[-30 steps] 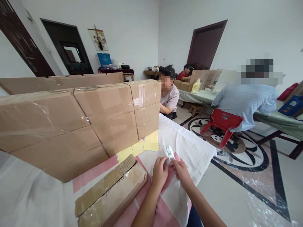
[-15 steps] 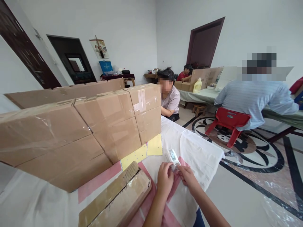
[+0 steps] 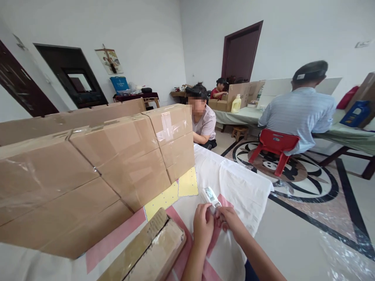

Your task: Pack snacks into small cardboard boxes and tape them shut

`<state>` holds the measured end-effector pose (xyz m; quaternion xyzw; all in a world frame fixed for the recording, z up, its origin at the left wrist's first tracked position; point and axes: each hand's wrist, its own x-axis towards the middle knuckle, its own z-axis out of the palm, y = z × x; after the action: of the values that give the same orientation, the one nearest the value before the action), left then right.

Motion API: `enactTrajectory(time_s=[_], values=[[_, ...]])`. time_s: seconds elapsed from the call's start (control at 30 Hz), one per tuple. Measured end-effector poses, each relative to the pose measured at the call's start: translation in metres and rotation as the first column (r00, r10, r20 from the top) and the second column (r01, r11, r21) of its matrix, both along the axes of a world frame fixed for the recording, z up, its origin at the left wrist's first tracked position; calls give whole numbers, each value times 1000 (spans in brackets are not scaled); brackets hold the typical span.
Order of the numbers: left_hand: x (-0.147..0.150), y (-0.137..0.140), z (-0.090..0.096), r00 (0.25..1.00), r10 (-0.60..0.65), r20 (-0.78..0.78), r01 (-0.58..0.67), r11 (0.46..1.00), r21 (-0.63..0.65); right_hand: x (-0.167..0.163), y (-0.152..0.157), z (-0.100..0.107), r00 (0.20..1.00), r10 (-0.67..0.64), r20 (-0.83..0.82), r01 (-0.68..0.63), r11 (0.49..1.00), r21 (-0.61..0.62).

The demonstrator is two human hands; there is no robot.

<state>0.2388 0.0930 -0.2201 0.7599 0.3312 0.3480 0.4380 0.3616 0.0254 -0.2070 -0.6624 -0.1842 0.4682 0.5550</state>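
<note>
Stacked cartons (image 3: 140, 156): to your left, a taped wall standing along the table.
Long carton (image 3: 155, 249): in front of the stack, lying on the cloth (image 3: 234, 183), a dark gap along its top.
Yellow patches (image 3: 188, 185): at the foot of the stack's right end.
Your left hand (image 3: 203, 222): thumb and fingers pinching the white device's near end.
White device (image 3: 209, 197): between your hands, its far end pointing away from you.
Your right hand (image 3: 230, 218): fingertips bent in at the same end; you cannot tell whether they grip.
Red chair (image 3: 278, 142): farther right, under a seated person (image 3: 299, 111).
</note>
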Motion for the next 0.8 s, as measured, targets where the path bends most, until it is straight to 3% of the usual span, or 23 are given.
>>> enactTrajectory(time_s=[0.3, 0.47, 0.8], values=[[1, 4, -8, 1000, -3, -10, 4, 1000, 19, -3, -1, 5, 999, -4, -37, 5, 999, 36], [-2, 5, -10, 1000, -29, -11, 29, 999, 13, -2, -4, -4, 998, 26, 51, -27, 999, 35], [-3, 2, -4, 999, 13, 31, -11, 998, -58, 5, -18, -4, 994, 104, 16, -105, 970, 219]])
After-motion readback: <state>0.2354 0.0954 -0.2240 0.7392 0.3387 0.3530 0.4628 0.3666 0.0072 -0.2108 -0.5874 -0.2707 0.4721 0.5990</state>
